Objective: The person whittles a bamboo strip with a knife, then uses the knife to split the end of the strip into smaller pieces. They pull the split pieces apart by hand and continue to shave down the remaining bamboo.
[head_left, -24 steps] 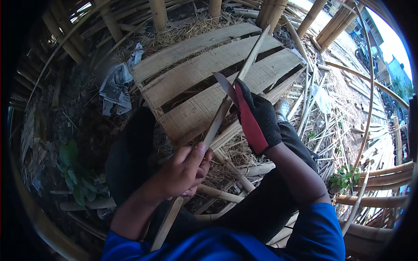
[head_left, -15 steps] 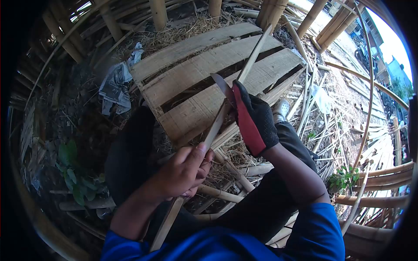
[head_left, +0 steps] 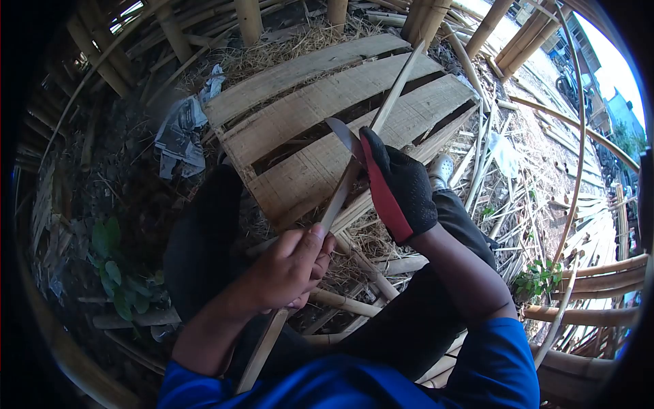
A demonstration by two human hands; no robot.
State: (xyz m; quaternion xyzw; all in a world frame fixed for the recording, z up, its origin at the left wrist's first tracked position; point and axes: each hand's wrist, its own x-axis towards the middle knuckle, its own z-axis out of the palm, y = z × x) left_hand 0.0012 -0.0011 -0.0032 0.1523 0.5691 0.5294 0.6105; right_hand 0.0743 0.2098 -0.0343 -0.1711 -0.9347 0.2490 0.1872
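Pallet (head_left: 306, 109) of rough pale planks lies on straw-littered ground, bamboo poles (head_left: 586, 313) scattered all round. Long flat bamboo strip (head_left: 340, 194) runs diagonally over it toward the lap. Gloved right hand (head_left: 398, 187), black knit with red palm, closed round a knife (head_left: 343, 134); blade has crept slightly up the strip since a moment ago, so shaving continues. Bare left hand (head_left: 289, 269) pinches the strip's lower part, unmoved.
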